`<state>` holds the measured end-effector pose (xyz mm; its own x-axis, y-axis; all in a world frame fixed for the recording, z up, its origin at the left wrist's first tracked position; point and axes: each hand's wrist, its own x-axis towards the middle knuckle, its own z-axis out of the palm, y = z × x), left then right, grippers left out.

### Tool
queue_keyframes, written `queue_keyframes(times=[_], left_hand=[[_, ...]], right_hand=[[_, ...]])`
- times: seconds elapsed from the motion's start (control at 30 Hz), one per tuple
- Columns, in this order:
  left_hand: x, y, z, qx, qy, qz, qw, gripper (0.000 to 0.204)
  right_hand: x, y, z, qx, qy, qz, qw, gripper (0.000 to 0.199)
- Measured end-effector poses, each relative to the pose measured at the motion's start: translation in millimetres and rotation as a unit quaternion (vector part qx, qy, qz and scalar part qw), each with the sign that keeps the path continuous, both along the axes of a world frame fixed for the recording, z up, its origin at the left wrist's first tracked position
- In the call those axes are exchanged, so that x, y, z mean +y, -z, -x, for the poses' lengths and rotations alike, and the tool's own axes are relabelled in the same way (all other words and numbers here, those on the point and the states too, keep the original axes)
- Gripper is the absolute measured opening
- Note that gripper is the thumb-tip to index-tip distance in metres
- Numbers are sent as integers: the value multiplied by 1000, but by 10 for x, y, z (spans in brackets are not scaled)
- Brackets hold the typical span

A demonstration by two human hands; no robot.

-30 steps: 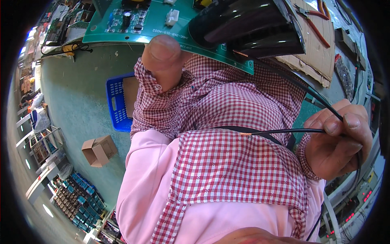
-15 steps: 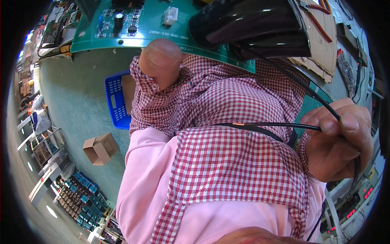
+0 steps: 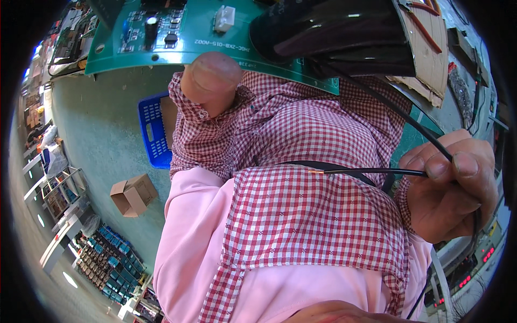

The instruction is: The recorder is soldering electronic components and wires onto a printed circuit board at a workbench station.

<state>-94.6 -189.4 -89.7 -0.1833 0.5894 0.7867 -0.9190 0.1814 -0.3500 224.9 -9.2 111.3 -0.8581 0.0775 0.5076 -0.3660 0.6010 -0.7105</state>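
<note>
My left hand (image 3: 211, 81) grips the near edge of a green circuit board (image 3: 188, 52), its thumb against the edge and the other fingers hidden. On the board are a white connector (image 3: 224, 19), small chips and a large glossy black cylinder (image 3: 334, 37) that looks like a capacitor. At the right, my right hand (image 3: 455, 185) pinches a black wire (image 3: 377, 170) between thumb and fingers. The wire's free end points left across my checked apron and shows a bare copper tip (image 3: 316, 171). Another length of black wire (image 3: 396, 110) runs from that hand up beneath the cylinder.
Red-handled pliers (image 3: 423, 27) lie on cardboard (image 3: 431, 70) at the upper right. A blue plastic basket (image 3: 153, 132) and an open cardboard box (image 3: 133, 195) stand on the floor at the left. Devices with red displays (image 3: 466, 280) are at the lower right.
The circuit board's left side has shifted slightly left and down in my left hand. The wire's copper-tipped end sits a little lower; my right hand keeps its pinch.
</note>
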Motion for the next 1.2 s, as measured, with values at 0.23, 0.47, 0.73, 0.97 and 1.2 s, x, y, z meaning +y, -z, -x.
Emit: queue_keyframes(times=[0.23,0.47,0.73,0.97,1.2], left_hand=[[-21,155,13,72,-78,63,992,24],[3,281,32,145,-151,127,970,26],[24,408,33,226,-231,197,926,28],[41,497,7,293,-295,255,873,30],[42,552,-34,357,-357,309,806,32]], right_hand=[[130,-97,14,-61,-55,12,997,36],[19,-59,103,-30,-35,65,997,36],[-37,-5,47,-10,32,197,980,36],[75,-2,15,4,44,186,982,34],[75,43,27,-14,65,178,982,34]])
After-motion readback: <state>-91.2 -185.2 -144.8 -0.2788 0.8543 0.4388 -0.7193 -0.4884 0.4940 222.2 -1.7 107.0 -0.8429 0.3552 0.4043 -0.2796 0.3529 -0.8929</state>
